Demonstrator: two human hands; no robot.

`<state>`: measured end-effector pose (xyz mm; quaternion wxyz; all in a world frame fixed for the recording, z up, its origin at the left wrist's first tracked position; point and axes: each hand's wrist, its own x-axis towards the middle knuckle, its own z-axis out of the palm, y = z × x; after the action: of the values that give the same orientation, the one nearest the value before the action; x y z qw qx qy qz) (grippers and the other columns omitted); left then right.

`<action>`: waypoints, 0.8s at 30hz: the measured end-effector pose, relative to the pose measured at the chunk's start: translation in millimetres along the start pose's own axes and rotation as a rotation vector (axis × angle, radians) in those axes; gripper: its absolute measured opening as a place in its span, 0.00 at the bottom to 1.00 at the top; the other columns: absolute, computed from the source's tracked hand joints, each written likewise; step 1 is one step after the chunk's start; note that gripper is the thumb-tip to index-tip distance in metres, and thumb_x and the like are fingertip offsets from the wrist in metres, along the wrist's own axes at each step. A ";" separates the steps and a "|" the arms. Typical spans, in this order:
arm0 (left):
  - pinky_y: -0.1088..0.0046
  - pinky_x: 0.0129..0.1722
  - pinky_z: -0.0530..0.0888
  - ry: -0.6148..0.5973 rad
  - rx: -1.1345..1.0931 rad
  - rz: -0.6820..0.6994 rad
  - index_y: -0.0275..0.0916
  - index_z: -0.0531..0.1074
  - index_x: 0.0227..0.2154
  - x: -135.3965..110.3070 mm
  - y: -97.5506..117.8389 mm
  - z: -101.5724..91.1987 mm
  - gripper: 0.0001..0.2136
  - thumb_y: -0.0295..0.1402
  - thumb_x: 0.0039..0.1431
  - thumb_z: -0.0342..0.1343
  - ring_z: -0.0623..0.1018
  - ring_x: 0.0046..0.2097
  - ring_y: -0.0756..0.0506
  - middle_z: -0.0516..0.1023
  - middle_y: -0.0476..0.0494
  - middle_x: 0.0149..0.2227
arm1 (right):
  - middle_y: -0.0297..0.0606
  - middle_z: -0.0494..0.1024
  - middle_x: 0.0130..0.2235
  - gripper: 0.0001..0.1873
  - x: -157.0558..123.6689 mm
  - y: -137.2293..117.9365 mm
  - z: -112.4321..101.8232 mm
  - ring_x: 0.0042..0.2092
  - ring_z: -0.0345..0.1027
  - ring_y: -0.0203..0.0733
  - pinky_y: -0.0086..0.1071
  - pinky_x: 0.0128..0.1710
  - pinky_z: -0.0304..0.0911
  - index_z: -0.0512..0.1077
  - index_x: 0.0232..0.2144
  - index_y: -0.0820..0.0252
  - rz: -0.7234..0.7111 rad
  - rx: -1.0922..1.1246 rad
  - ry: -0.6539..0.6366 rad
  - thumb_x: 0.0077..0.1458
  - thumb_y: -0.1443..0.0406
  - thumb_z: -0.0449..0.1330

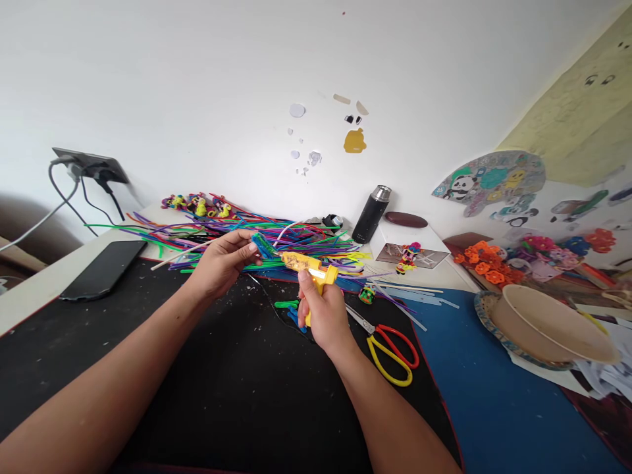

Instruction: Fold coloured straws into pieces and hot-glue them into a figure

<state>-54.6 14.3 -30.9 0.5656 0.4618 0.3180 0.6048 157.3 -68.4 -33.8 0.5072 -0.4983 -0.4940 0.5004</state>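
My right hand (323, 316) grips a yellow glue gun (309, 266) by its handle, its nozzle pointing left. My left hand (224, 260) is closed on a small blue and green pipe-cleaner piece (263, 247) and a thin white stick (178, 257), held right at the gun's tip. Both hands hover over a black mat (197, 382).
A heap of coloured pipe cleaners (237, 230) lies behind the hands. Red and yellow scissors (390, 345) lie to the right. A black bottle (371, 214), small figures (407, 257), a bowl (548, 326), a phone (103, 270) and a wall socket with cables (89, 168) surround the mat.
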 end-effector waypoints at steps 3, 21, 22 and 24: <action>0.73 0.32 0.78 0.004 -0.015 -0.004 0.38 0.83 0.35 0.5 -1.3 -1.2 0.17 0.37 0.44 0.80 0.80 0.29 0.48 0.83 0.47 0.29 | 0.28 0.64 0.12 0.35 1.0 1.3 -0.9 0.15 0.63 0.35 0.29 0.17 0.55 0.67 0.21 0.56 -0.002 -0.005 -0.002 0.59 0.34 0.59; 0.76 0.30 0.80 0.047 -0.082 -0.001 0.37 0.84 0.34 2.2 0.5 0.3 0.18 0.36 0.40 0.82 0.80 0.29 0.49 0.82 0.47 0.30 | 0.26 0.62 0.13 0.34 0.4 -0.3 -0.4 0.14 0.63 0.34 0.27 0.16 0.56 0.67 0.22 0.56 0.001 -0.007 -0.014 0.59 0.35 0.59; 0.76 0.30 0.80 0.049 -0.079 -0.002 0.37 0.83 0.34 2.2 0.6 0.2 0.19 0.36 0.40 0.82 0.80 0.29 0.49 0.82 0.47 0.30 | 0.26 0.62 0.13 0.34 0.5 -0.3 -0.4 0.14 0.62 0.34 0.27 0.16 0.56 0.67 0.22 0.56 0.002 -0.008 -0.015 0.59 0.35 0.59; 0.76 0.30 0.80 0.051 -0.074 -0.005 0.37 0.83 0.34 2.1 0.8 -0.1 0.18 0.36 0.40 0.82 0.80 0.29 0.49 0.82 0.48 0.30 | 0.26 0.61 0.13 0.34 0.7 -0.5 -0.3 0.14 0.62 0.34 0.27 0.16 0.56 0.67 0.22 0.56 0.006 -0.014 -0.019 0.59 0.35 0.59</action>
<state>-54.8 16.3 -29.8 0.5754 0.4240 0.3108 0.6265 157.6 -67.7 -33.2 0.4975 -0.4984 -0.5008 0.5033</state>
